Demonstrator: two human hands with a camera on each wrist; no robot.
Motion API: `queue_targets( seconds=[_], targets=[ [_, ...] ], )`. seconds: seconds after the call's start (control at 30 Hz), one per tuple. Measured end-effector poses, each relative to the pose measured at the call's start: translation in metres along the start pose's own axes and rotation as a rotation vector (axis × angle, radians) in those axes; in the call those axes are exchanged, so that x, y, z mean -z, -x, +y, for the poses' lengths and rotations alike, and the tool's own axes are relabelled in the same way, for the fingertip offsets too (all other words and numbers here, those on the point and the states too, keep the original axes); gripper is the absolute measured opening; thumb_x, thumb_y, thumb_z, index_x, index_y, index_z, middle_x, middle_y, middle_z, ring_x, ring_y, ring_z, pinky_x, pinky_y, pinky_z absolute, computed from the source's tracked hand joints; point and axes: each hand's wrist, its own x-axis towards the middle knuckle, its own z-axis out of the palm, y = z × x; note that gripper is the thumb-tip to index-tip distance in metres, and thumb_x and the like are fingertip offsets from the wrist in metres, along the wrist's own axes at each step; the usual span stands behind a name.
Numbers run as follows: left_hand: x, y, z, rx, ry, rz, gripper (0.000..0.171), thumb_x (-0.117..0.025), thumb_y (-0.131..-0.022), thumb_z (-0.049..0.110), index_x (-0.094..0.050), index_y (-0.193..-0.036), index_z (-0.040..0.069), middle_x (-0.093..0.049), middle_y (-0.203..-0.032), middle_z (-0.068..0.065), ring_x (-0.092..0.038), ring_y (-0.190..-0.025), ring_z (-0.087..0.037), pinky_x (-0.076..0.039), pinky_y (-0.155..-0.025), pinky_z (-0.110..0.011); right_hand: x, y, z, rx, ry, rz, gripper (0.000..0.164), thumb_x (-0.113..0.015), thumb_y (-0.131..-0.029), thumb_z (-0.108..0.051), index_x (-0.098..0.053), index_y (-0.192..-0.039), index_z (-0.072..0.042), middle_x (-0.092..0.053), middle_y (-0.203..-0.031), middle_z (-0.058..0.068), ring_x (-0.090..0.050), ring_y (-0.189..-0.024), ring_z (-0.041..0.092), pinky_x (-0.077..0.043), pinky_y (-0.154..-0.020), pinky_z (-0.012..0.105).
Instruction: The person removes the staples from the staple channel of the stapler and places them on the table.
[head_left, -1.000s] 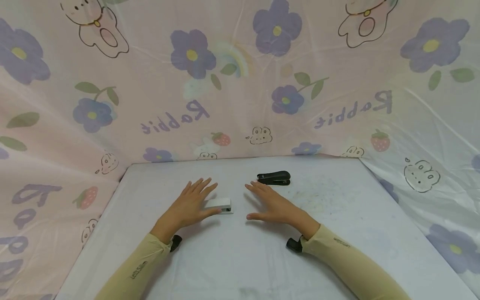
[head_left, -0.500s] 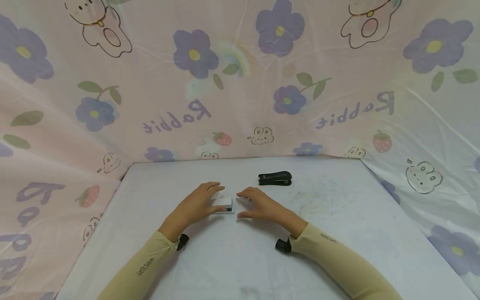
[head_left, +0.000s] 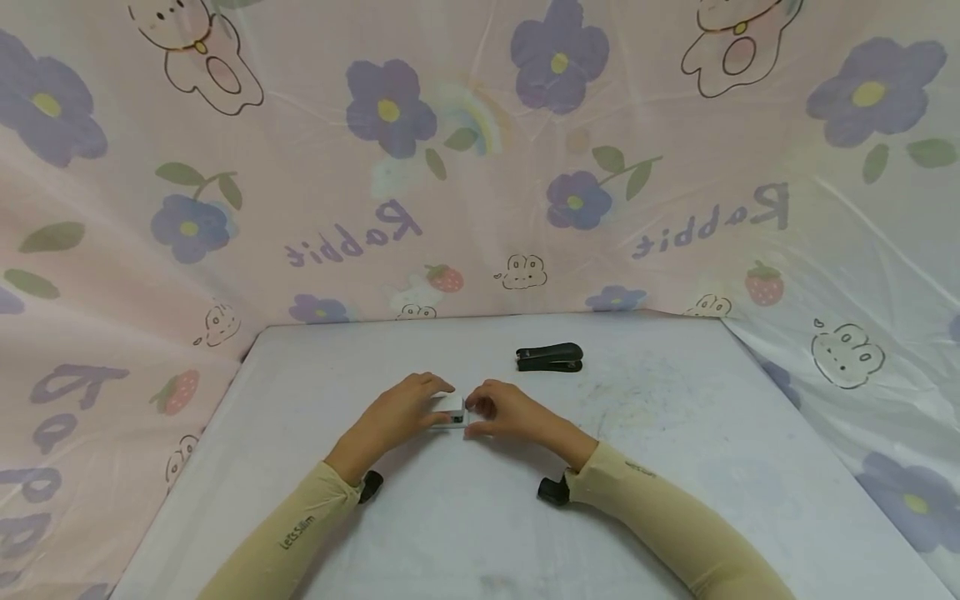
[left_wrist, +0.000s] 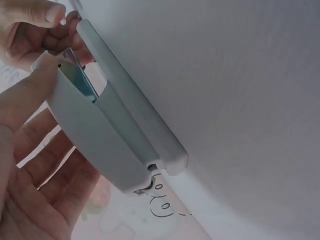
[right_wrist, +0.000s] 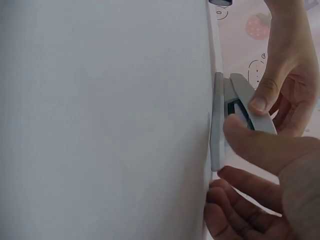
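A white stapler lies on the table, its top arm raised from the base in the wrist views. My left hand grips the stapler's top arm, thumb on the near side and fingers on the far side. My right hand is at the stapler's front end, its fingers bent and its thumb and index finger apart. In the right wrist view the right thumb overlaps the opening, and the index fingertip is right at the tip of the base.
A black stapler lies farther back, right of the white one. The white table has faint smudges on its right side. A patterned curtain closes in the back and sides.
My right hand has come left and in toward the white stapler's front end, bending its fingers. My left hand has shifted slightly right and closed around the stapler's top. The black stapler stays put.
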Motion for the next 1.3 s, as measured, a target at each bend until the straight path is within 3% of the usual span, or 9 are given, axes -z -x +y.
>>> queue_targets(
  seconds=[0.27,0.47,0.77,1.03,1.3],
  targets=[
    [-0.001,-0.002,0.004,0.064,0.048,-0.048,0.041,-0.084,-0.094,0.024,-0.073,-0.132,0.010,-0.075,-0.125,-0.006,-0.070,-0.114,-0.025,-0.057,-0.096,-0.045,-0.003,-0.006,0.002,-0.031,-0.037,0.012,0.035,-0.090,-0.091,-0.023,-0.074,-0.117,-0.006,-0.062,-0.091,-0.003,-0.056,-0.080,0.009,-0.050,-0.073,0.025],
    [-0.001,-0.003,0.005,0.094,0.044,-0.051,0.043,-0.087,-0.090,0.021,-0.074,-0.130,0.010,-0.076,-0.124,-0.005,-0.071,-0.108,-0.022,-0.058,-0.090,-0.042,-0.003,-0.010,0.001,-0.059,-0.068,0.002,0.027,-0.091,-0.090,-0.024,-0.072,-0.106,-0.013,-0.062,-0.085,-0.005,-0.053,-0.075,0.007,-0.047,-0.070,0.024],
    [-0.003,-0.006,0.009,0.064,-0.055,-0.041,0.040,-0.088,-0.089,0.019,-0.075,-0.126,0.010,-0.077,-0.113,-0.003,-0.070,-0.093,-0.018,-0.058,-0.078,-0.041,-0.001,-0.012,0.001,-0.076,-0.113,-0.017,0.026,-0.092,-0.088,-0.022,-0.069,-0.097,-0.014,-0.059,-0.077,-0.007,-0.050,-0.068,0.005,-0.042,-0.066,0.023],
    [-0.009,-0.004,0.012,0.011,-0.137,0.031,0.039,-0.088,-0.089,0.020,-0.071,-0.122,0.008,-0.073,-0.101,-0.002,-0.061,-0.074,-0.012,-0.055,-0.065,-0.034,0.000,-0.015,0.000,-0.096,-0.135,-0.028,0.025,-0.093,-0.088,-0.021,-0.070,-0.096,-0.014,-0.060,-0.076,-0.006,-0.051,-0.068,0.006,-0.042,-0.065,0.024],
    [-0.014,-0.001,0.009,-0.053,-0.197,0.065,0.040,-0.086,-0.091,0.022,-0.065,-0.121,0.008,-0.069,-0.098,-0.002,-0.057,-0.068,-0.012,-0.052,-0.060,-0.032,-0.002,-0.016,-0.001,-0.120,-0.149,-0.030,0.026,-0.093,-0.086,-0.019,-0.071,-0.096,-0.012,-0.061,-0.076,-0.005,-0.052,-0.068,0.008,-0.042,-0.064,0.024]
  ],
)
